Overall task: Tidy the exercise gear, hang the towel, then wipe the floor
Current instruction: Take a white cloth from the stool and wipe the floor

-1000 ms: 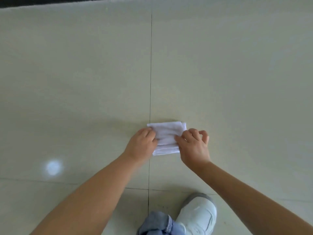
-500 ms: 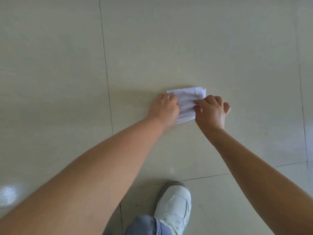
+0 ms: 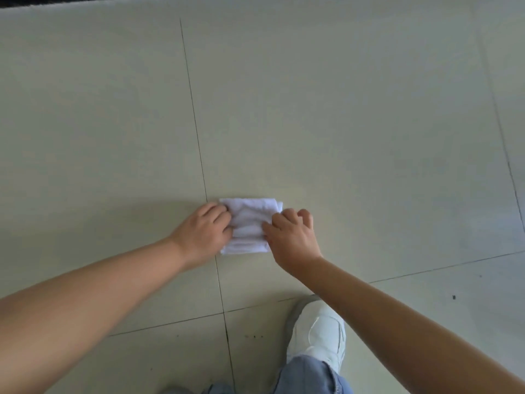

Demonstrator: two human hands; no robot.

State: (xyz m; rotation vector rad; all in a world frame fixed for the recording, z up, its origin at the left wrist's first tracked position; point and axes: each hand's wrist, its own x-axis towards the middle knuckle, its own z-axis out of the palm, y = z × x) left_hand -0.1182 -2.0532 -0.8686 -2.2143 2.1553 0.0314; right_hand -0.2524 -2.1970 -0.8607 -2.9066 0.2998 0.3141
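a white lace-up sneaker (image 3: pixel 318 334) and blue denim trouser leg (image 3: pixel 306 375) stand nearest on the pale glossy tiled floor (image 3: pixel 369 123). beyond, the left hand (image 3: pixel 203 233) and right hand (image 3: pixel 292 240), fingers curled, grip the folded white cloth (image 3: pixel 250 226) lying flat on the floor beside a grout line.

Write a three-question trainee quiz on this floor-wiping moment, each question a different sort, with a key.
1. True or false: both hands are on the white cloth.
2. Multiple choice: the cloth lies (A) flat and folded on the floor tiles, (B) draped over the white shoe, (C) lifted clear of the floor.
3. Fill in: the dark specks on the tile lie just left of the white ____.

Key
1. True: the left hand holds its left edge, the right hand its right edge.
2. A.
3. shoe.
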